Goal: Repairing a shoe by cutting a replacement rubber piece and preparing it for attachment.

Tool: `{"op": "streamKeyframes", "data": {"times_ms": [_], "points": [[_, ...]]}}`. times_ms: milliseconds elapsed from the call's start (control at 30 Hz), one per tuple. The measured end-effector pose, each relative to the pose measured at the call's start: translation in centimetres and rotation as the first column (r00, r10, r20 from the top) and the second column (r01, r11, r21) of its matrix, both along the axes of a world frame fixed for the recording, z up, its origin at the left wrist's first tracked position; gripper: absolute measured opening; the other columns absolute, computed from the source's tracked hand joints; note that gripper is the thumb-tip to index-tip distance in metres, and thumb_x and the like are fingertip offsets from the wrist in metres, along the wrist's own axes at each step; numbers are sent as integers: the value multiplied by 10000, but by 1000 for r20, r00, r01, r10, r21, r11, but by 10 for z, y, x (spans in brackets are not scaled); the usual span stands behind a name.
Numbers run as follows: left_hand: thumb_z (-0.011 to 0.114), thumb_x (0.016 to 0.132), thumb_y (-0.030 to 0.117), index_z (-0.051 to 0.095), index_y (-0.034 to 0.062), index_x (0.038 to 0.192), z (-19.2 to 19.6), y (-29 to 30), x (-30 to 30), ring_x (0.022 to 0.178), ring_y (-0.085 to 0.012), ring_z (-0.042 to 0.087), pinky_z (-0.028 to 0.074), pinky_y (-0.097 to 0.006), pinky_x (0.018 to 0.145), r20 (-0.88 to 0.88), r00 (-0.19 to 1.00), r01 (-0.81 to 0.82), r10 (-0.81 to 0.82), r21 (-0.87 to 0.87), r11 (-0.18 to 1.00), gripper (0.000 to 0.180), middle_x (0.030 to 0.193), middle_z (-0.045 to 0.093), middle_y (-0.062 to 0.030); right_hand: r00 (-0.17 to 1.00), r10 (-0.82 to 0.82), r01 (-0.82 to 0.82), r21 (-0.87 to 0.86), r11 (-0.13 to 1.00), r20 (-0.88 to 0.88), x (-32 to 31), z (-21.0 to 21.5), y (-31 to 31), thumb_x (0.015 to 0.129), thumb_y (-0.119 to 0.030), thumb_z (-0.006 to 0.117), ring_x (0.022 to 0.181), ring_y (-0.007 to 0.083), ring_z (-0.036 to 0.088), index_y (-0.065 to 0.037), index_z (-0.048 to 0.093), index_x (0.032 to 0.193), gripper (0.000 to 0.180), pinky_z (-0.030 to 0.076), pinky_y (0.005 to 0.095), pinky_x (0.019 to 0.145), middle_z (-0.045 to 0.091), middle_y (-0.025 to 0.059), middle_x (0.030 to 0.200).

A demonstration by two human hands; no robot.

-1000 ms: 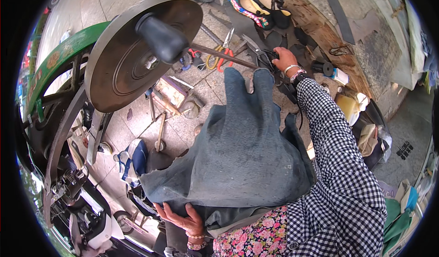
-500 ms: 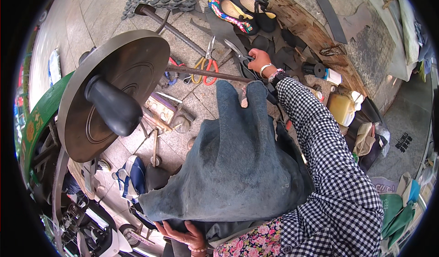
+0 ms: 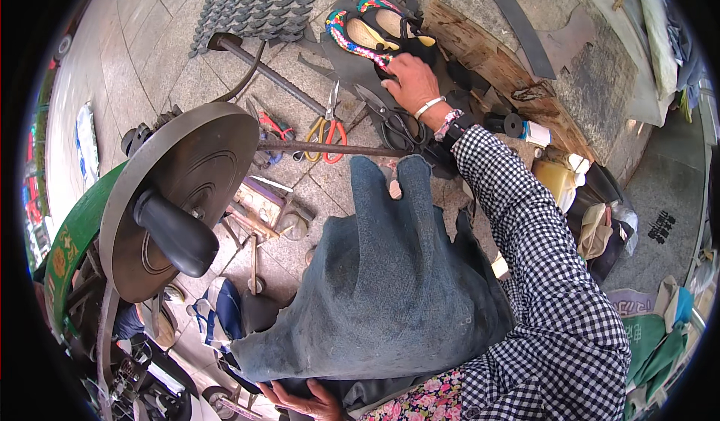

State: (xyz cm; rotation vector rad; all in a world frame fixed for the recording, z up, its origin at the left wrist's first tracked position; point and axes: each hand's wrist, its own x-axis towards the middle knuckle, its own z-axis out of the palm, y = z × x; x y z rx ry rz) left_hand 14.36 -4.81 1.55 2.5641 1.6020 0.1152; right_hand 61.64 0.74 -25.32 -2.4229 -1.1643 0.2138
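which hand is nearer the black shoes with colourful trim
Right: the right hand is at the near end of the black shoes; the left hand is well away, by the lower edge of the apron.

Pale tiled floor (image 3: 161, 68): the carrying surface, partly covered.
Grey scaled mat (image 3: 259, 10) at eleven o'clock, outermost; scissors with yellow and orange handles (image 3: 329, 116) nearer in, same bearing; dark sheet scraps (image 3: 341, 59) at twelve; shallow open box (image 3: 264, 191) at nine; blue-and-white item (image 3: 225, 308), identity unclear, at eight.

Right arm (image 3: 525, 203) extends far forward, right hand (image 3: 412, 85) palm down; left hand (image 3: 309, 401) lies low, fingers spread.
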Motion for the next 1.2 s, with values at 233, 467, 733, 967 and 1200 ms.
{"op": "streamKeyframes", "data": {"times_ms": [233,467,733,967,1200], "points": [[563,840,316,300,-59,1264,-1,-1,4,1163,-453,323,280,-543,956,19,1000,-11,11,16,1000,624,1284,290,-303,975,-175,223,-572,789,138,29,9,48,741,-407,616,1113,303,430,-205,558,1113,427,345,592,840,458,76,1182],[554,846,342,326,-54,1247,-6,-3,0,1166,-447,326,282,-539,953,39,998,-56,55,20,998,607,1278,307,-299,913,-402,306,-544,781,-63,39,15,41,742,-357,627,1131,303,420,-130,606,1080,408,389,531,849,409,95,1260],[544,847,366,346,-64,1235,-7,1,-3,1157,-445,342,289,-533,952,21,998,-66,65,40,997,613,1278,314,-301,982,-142,153,-83,985,121,82,4,57,630,-190,588,759,325,602,-74,674,753,190,484,393,746,619,170,764],[510,842,437,363,-57,1238,-6,3,-4,1136,-438,354,286,-541,932,-19,997,-73,74,43,996,649,1274,323,-296,974,-88,119,-143,983,209,144,89,112,767,-175,584,813,284,614,26,620,895,241,500,358,695,626,193,900],[527,838,411,347,-39,1255,-10,1,-3,1165,-433,318,257,-555,948,59,996,-75,73,38,996,639,1293,296,-294,956,-75,77,5,997,282,167,66,104,665,-137,606,809,374,582,-11,630,900,268,478,394,722,613,222,863]]}}
